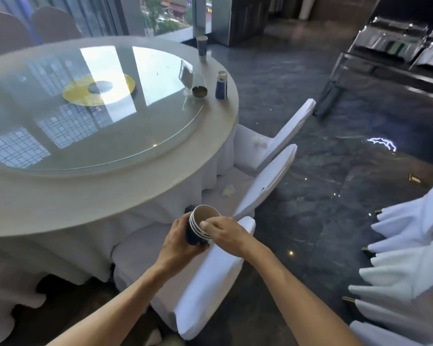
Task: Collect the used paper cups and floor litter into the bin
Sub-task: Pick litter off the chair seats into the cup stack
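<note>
Already the left hand (pixel 179 242) is wrapped round the dark blue side of a stack of paper cups (pixel 202 224), several white rolled rims nested one inside another, while the right hand (pixel 226 233) pinches the rims at the top edge with thumb and fingers closed on them, held low in front of the body above a covered chair (pixel 210 283). So part of the collecting looks done: a few cups are gathered into one stack. Two more cups are left on the round table (pixel 110 186): a blue cup (pixel 221 85) near the rim and a second cup (pixel 202 46) at the far edge, both upright and well apart from the hands. Crumpled scraps of pale paper (pixel 228 190) lie on the chair seats by the table skirt, and another scrap (pixel 153 337) shows on the dark floor below. No bin is in view, so the emptying step appears not yet done. Cloth covers are soft and creased; the glass turntable (pixel 90 106) is smooth and mirror-like; the stone floor (pixel 335 196) is glossy and veined.
</note>
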